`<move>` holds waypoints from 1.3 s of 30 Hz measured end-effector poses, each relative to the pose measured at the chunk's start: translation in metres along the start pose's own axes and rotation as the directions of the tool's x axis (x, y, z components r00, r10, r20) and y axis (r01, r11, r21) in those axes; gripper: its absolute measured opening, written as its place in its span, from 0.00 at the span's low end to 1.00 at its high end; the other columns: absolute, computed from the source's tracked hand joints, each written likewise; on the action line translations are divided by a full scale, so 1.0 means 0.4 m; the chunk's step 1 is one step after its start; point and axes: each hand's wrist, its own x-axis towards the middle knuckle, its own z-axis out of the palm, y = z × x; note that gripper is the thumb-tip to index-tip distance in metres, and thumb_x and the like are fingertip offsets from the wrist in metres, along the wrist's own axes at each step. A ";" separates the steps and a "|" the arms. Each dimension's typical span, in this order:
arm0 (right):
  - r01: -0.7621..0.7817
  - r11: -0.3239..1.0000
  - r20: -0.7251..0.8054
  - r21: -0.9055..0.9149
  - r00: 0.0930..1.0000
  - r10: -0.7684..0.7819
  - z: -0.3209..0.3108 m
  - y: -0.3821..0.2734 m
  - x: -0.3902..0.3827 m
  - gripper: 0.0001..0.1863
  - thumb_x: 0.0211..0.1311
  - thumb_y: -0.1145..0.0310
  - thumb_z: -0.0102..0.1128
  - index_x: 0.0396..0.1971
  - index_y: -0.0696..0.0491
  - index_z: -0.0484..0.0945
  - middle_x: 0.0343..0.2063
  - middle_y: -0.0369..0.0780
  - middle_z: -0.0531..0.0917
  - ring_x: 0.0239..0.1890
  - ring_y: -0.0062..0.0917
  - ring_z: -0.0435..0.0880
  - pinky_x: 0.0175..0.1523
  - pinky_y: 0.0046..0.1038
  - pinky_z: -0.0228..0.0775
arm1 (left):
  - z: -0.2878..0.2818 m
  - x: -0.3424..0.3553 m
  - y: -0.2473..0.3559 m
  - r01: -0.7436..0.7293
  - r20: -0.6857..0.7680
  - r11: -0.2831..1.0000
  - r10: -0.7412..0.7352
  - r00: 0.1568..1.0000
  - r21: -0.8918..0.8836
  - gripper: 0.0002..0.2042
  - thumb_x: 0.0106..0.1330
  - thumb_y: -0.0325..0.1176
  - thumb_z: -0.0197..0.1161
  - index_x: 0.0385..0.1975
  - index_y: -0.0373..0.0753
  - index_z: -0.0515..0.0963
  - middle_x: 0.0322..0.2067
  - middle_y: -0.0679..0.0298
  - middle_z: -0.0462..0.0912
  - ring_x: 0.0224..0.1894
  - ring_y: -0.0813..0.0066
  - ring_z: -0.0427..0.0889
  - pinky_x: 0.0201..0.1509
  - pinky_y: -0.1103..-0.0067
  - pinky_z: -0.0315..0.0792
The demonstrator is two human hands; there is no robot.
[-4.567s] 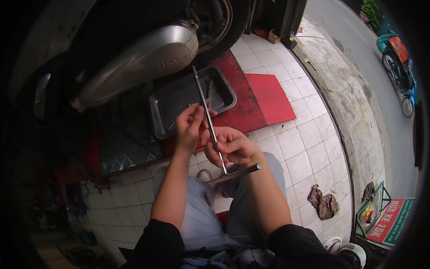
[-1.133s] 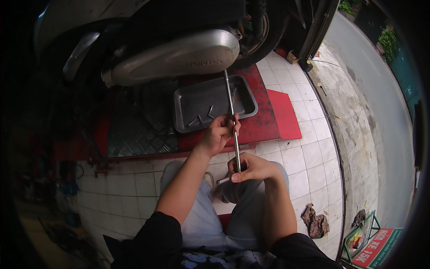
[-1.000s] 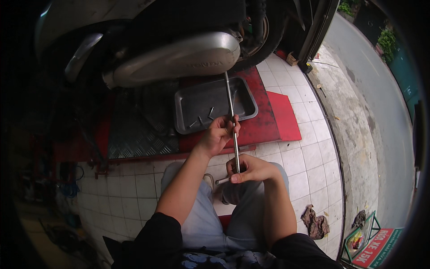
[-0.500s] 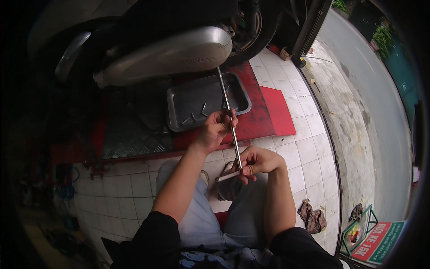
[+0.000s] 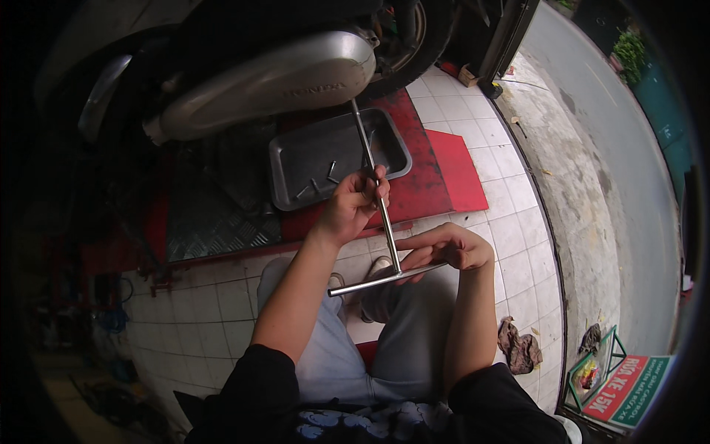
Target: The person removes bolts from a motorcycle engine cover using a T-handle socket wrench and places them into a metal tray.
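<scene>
A long steel T-handle wrench (image 5: 381, 214) points from my lap up to the underside of a silver engine cover (image 5: 274, 78) on a motorbike. My left hand (image 5: 355, 203) is closed around the wrench's shaft about halfway along. My right hand (image 5: 447, 248) rests on the crossbar at the near end, fingers laid over it. Below the engine sits a grey metal tray (image 5: 325, 159) with a few small bolts lying in it.
The bike stands on a red ramp (image 5: 444, 177) with a chequer-plate panel (image 5: 214, 218). White floor tiles surround my knees. A crumpled rag (image 5: 518, 348) lies at the right, beside a signboard (image 5: 621, 385). A concrete kerb and road run along the right.
My view has shifted slightly. The crossbar has turned under my right hand, and the left hand keeps its hold on the shaft.
</scene>
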 end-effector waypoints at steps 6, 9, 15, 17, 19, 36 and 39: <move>0.217 0.832 0.149 0.510 0.931 -0.334 -0.067 0.089 0.029 0.63 0.53 0.23 0.45 0.61 0.77 0.55 0.47 0.74 0.71 0.46 0.58 0.80 0.45 0.39 0.82 | 0.021 0.020 -0.002 -0.049 0.056 0.997 0.052 0.997 -0.061 0.13 0.61 0.23 0.61 0.42 0.42 0.69 0.26 0.74 0.71 0.25 0.83 0.62 0.33 0.84 0.58; 0.180 0.721 0.078 0.669 0.948 -0.309 -0.047 0.138 0.071 0.53 0.59 0.31 0.50 0.59 0.73 0.62 0.44 0.71 0.75 0.42 0.51 0.85 0.40 0.34 0.83 | 0.021 0.017 -0.001 -0.080 0.048 0.990 0.086 0.995 -0.114 0.12 0.60 0.21 0.58 0.42 0.42 0.69 0.25 0.74 0.70 0.26 0.82 0.63 0.33 0.83 0.59; 0.446 0.689 -0.207 0.571 0.891 -0.405 0.056 0.149 0.213 0.27 0.65 0.64 0.59 0.55 0.70 0.68 0.36 0.53 0.84 0.12 0.16 0.73 0.19 0.16 0.63 | 0.010 0.011 0.005 -0.035 0.120 0.992 0.050 0.992 -0.118 0.10 0.63 0.23 0.57 0.43 0.42 0.69 0.27 0.73 0.70 0.28 0.81 0.66 0.36 0.81 0.64; 0.439 0.700 -0.181 0.563 0.892 -0.414 0.050 0.141 0.213 0.21 0.64 0.68 0.60 0.52 0.67 0.70 0.32 0.44 0.85 0.10 0.08 0.67 0.19 0.15 0.57 | -0.027 0.013 0.004 -0.016 0.134 0.998 0.023 0.991 -0.054 0.12 0.69 0.30 0.56 0.49 0.37 0.69 0.36 0.64 0.76 0.28 0.81 0.71 0.25 0.82 0.67; 0.428 0.672 -0.155 0.605 0.891 -0.427 0.041 0.155 0.214 0.19 0.65 0.68 0.60 0.49 0.65 0.72 0.30 0.42 0.84 0.10 0.08 0.67 0.18 0.15 0.55 | 0.006 -0.001 0.038 0.023 0.008 0.983 -0.025 1.000 0.181 0.13 0.70 0.34 0.56 0.50 0.36 0.70 0.39 0.62 0.78 0.30 0.80 0.74 0.29 0.82 0.70; 0.432 0.716 -0.037 0.549 0.868 -0.495 -0.019 0.157 0.301 0.20 0.60 0.56 0.66 0.39 0.59 0.77 0.20 0.36 0.79 0.21 0.20 0.74 0.27 0.22 0.60 | -0.010 0.002 0.085 0.066 -0.041 0.972 -0.059 0.997 0.226 0.13 0.69 0.34 0.58 0.45 0.29 0.75 0.35 0.56 0.83 0.35 0.75 0.83 0.42 0.81 0.75; 0.474 0.653 -0.086 0.591 0.842 -0.533 -0.001 0.162 0.305 0.17 0.59 0.56 0.68 0.34 0.54 0.77 0.17 0.33 0.75 0.18 0.19 0.70 0.26 0.22 0.54 | 0.031 0.008 0.096 0.114 -0.129 0.944 -0.078 0.989 0.308 0.14 0.69 0.35 0.59 0.45 0.30 0.76 0.34 0.58 0.83 0.33 0.78 0.81 0.40 0.83 0.74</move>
